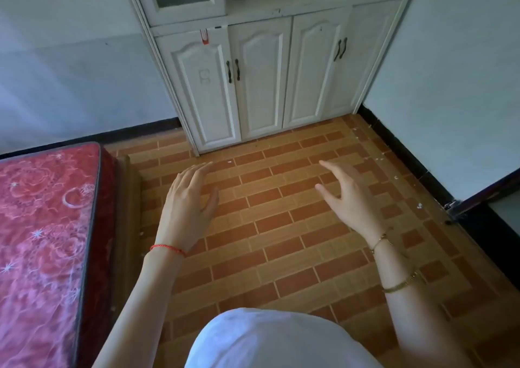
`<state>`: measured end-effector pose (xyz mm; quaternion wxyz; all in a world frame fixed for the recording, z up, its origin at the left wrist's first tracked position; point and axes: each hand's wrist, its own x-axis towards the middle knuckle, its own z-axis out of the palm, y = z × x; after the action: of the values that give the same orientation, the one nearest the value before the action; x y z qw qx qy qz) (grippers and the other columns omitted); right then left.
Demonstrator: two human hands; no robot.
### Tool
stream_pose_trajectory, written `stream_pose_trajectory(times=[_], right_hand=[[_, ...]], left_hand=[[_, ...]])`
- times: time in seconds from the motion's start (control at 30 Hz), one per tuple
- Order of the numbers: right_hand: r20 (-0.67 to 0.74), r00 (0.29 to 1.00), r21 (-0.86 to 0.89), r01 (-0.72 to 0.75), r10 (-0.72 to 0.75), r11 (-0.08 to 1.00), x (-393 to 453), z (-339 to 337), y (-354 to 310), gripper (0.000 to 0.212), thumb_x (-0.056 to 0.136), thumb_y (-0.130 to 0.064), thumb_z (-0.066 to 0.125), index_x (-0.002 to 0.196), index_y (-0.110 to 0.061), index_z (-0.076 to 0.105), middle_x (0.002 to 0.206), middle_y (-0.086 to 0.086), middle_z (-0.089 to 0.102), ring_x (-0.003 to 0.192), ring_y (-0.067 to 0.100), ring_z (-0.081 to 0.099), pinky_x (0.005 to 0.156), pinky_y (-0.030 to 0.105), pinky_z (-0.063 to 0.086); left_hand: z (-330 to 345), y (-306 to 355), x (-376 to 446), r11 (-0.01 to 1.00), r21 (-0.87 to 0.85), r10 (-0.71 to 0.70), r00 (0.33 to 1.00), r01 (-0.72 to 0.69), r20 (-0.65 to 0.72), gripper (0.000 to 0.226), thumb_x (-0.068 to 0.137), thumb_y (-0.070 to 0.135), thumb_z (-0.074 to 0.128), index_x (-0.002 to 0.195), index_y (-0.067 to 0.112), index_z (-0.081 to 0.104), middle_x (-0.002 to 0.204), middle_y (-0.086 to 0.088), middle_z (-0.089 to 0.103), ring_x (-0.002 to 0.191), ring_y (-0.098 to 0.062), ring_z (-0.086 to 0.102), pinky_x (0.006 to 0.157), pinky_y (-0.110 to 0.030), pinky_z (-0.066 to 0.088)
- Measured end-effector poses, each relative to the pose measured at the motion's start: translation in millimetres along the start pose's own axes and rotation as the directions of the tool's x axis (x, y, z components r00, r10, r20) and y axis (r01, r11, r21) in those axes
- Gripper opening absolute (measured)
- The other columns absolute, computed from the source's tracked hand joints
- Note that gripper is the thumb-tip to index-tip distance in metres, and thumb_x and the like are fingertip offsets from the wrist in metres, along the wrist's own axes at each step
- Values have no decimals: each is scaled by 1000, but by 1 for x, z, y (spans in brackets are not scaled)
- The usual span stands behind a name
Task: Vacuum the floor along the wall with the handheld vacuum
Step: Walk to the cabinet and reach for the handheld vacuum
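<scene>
Both hands hang released and empty above the brick-patterned floor (281, 227), the left hand (188, 201) nearer the bed (42, 241), the right hand (351, 199) nearer the wall (450, 86), where white crumbs (419, 206) lie. No vacuum shows.

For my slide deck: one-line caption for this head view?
Both empty hands, left hand and right hand, hover over brick-patterned floor before a white cabinet.

Single head-worn view, high, facing forward-down onto orange brick-pattern tiled floor (281, 227); white panelled wooden cabinet (261, 81) at 12 o'clock.
</scene>
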<state>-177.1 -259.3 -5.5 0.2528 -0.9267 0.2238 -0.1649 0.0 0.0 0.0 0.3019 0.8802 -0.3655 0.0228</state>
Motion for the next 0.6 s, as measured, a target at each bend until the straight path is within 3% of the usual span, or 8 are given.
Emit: stream_pose_trajectory(times=[0.6], right_hand=[[34,994,-14,-106,106,994,45,-3,81,52,93,-37,58,141,-21,45,143,-3,49,135,14,40,105,21,30]], left_hand=[[63,28,72,999,-40,-32,998,34,55,47,98,20,58,144,16,48,143,-7,54,138,-26,44,115,-52,37]])
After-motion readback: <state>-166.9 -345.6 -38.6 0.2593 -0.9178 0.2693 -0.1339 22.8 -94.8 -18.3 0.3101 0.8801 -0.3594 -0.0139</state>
